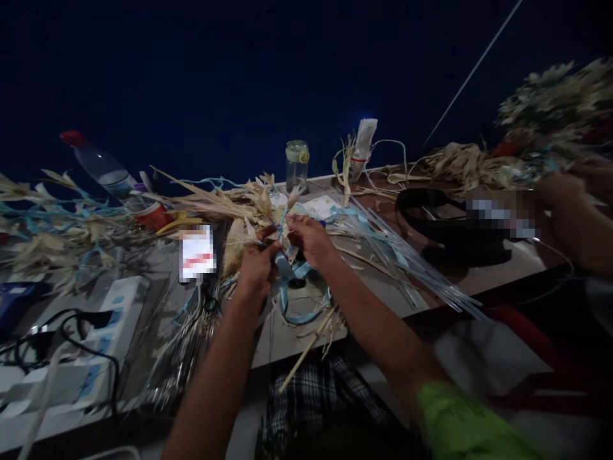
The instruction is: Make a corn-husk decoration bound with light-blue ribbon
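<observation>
Both hands meet near the middle of the table, around a small bundle of pale dried husk pieces (293, 199) wrapped with light blue ribbon. My left hand (258, 265) is closed on the lower left of this bundle, fingers pinched together. From the right, my right hand (312, 239) pinches the bundle's upper part beside the ribbon. A loop of the blue ribbon (299, 317) hangs below the hands onto the table. Fine detail between the fingertips is blurred.
A power strip (112, 329), lit phone (196, 254) and wires (179, 358) lie left. Behind stand a tilted bottle (103, 167) and a jar (297, 167). Clear sticks (416, 259) and a black headband (450, 236) lie right, near another person's hand (565, 198).
</observation>
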Motion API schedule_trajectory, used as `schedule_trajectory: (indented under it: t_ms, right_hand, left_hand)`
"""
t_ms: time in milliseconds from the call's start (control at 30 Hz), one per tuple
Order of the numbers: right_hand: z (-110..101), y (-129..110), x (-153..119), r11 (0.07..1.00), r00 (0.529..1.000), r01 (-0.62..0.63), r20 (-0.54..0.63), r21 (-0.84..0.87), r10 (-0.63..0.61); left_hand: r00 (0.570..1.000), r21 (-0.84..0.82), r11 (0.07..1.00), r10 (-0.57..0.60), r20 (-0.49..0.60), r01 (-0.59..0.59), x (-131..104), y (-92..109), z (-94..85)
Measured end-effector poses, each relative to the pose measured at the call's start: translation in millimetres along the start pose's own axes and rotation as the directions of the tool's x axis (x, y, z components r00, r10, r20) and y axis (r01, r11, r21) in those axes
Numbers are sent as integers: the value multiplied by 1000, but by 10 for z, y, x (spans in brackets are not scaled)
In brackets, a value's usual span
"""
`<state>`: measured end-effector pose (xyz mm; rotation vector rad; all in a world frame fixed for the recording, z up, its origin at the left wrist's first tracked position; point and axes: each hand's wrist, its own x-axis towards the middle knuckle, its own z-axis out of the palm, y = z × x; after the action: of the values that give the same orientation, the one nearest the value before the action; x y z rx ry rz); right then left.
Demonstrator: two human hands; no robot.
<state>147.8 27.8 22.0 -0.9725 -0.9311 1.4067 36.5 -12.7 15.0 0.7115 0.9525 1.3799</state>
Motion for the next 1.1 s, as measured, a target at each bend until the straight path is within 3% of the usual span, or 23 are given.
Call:
schedule_trajectory:
  t_ms: [67,133,233,300,400,500,600,667,767,867,1100]
  right_hand:
    - [20,38,-10,970,976,178,-94,-163,-195]
    - [46,60,-38,907,939,304,-70,-290,-337]
    - [90,70,-76,882,930,343,-18,-324,-368]
    - [109,67,-73,926,953,278,-52,-255,-300]
    - [104,47,-33,999,998,14,-61,29,-12]
    - [69,28,6,909,954,-301,80,288,290]
    - [43,39,23,832,896,-443,196,335,398]
    - [39,60,28,847,904,-426,183,318,386]
    - [44,95,35,937,964,-263,13,231,267]
    - [41,98,38,983,983,-151,-86,106,160]
    - [-29,-12,26,941,958,-276,131,194,254]
  left_hand:
    - [999,15,1000,25,-40,-24,8,-9,0]
    - [998,21,999,50,-37,-50,19,-26,-3]
    - [994,34,994,109,-11,-108,35,-58,-8]
    - [994,55,992,113,-4,-113,41,-66,-11]
    - [998,40,998,55,-24,-54,43,-42,-7]
    - [1000,-52,999,-18,-26,16,38,3,11]
    - [998,-92,994,-60,21,62,27,30,31]
    - [997,-87,993,-71,34,74,20,31,38]
    - [995,-65,994,-87,44,90,18,19,38]
    - [994,-28,995,-94,54,96,21,9,31]
    - [994,-15,995,-95,56,96,24,11,9]
